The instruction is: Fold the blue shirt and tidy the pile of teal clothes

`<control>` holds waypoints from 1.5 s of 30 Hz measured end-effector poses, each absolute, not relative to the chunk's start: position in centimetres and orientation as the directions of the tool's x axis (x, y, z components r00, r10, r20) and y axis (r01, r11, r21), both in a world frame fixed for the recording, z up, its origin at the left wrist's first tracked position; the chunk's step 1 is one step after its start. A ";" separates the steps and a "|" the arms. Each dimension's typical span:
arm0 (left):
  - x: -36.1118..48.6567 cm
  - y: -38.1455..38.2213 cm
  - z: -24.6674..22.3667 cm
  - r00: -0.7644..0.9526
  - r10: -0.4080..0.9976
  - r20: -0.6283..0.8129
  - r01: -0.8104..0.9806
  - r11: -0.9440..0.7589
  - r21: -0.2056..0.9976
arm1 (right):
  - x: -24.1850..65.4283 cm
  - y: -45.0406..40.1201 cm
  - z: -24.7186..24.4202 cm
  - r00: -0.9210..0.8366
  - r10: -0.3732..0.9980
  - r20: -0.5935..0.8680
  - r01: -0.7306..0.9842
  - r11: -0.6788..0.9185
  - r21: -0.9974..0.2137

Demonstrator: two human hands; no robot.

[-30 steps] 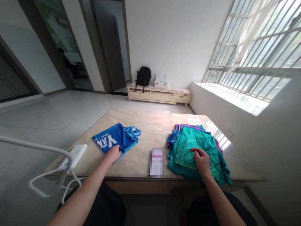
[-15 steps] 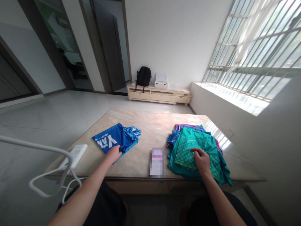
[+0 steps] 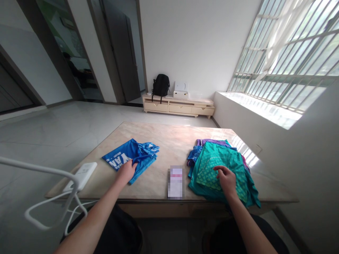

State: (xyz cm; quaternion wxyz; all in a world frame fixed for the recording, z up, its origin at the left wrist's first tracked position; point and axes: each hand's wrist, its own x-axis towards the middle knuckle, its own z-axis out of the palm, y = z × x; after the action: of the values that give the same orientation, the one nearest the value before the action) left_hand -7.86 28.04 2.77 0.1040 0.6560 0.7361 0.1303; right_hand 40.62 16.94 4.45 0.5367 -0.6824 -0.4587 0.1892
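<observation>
On the left of the marble-look table lies a blue jersey [image 3: 132, 150] with white lettering, partly folded, its collar end bunched up to the right. My left hand [image 3: 127, 171] is closed on the jersey's near edge, and part of the lettering lies under it. To the right is a pile of clothes, topped by a green patterned garment [image 3: 209, 169] with purple and blue pieces beneath. Over this green garment is my right hand [image 3: 227, 179], loosely curled with the index finger out and nothing held. Whether it touches the cloth, I cannot tell.
A blurred-out flat object [image 3: 176, 182] lies between the two heaps on the table [image 3: 169, 137]. At the left edge is a white power strip [image 3: 84, 174], with a white cable [image 3: 39, 165] in front. Beyond stands a low cabinet [image 3: 180, 108] with a black backpack [image 3: 161, 85].
My left hand has shifted slightly left and up with the jersey's edge, covering more of the lettering. The right hand stays in nearly the same place over the pile.
</observation>
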 end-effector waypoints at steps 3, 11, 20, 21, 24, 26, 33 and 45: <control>-7.6 27.8 3.3 -0.147 0.986 0.079 0.920 0.107 0.376 | 40.5 16.9 4.5 0.502 0.832 0.234 0.429 -0.005 -0.903; -7.5 28.1 3.2 -0.203 0.945 0.255 0.851 0.042 0.523 | 40.4 17.0 4.6 0.498 0.836 0.231 0.439 -0.014 -0.898; -6.5 26.7 5.4 -0.268 0.742 0.614 0.750 -0.240 0.617 | 40.1 17.1 4.5 0.495 0.838 0.230 0.443 -0.015 -0.896; -6.2 26.4 5.9 -0.267 0.707 0.655 0.747 -0.277 0.604 | 40.0 17.1 4.5 0.493 0.839 0.231 0.443 -0.013 -0.897; -5.2 25.2 6.9 -0.258 0.613 0.747 0.746 -0.366 0.557 | 39.7 17.3 4.6 0.483 0.843 0.237 0.442 -0.001 -0.897; -4.4 24.4 7.3 -0.238 0.573 0.785 0.743 -0.413 0.526 | 39.5 17.4 4.7 0.475 0.846 0.241 0.443 0.006 -0.897; -2.3 22.4 8.4 -0.186 0.548 0.815 0.704 -0.505 0.500 | 38.5 17.6 5.1 0.458 0.854 0.247 0.434 0.027 -0.900; -1.7 18.7 9.3 -0.478 0.620 0.622 0.562 -0.328 0.759 | 33.4 15.6 6.5 0.187 0.958 0.217 0.376 0.134 -0.917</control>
State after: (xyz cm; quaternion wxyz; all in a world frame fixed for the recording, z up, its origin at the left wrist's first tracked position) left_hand -1.75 18.66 9.26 0.0227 0.5102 0.5791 0.6355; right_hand 33.41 15.56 6.47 0.4966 -0.5892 -0.5659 0.2932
